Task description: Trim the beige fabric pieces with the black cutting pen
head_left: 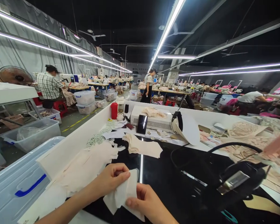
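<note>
Just above the black work surface [170,174], both hands are closed on pale cream fabric pieces [124,193]. My left hand [112,177] pinches their upper edge between thumb and fingers. Lower and to the right, my right hand [148,200] grips the other side of them. The pieces hang at an angle, and part of them is hidden by the fingers. A stack of cut cream pieces [144,146] lies beyond my hands. To the left, a larger heap of similar pieces [81,165] spreads along the table.
A black machine [235,186] with a cable stands at the right, a pen [193,178] beside it. Behind are a phone [142,124], a white box [151,119], a white visor [189,129] and a red container [114,110]. Co-workers are farther off.
</note>
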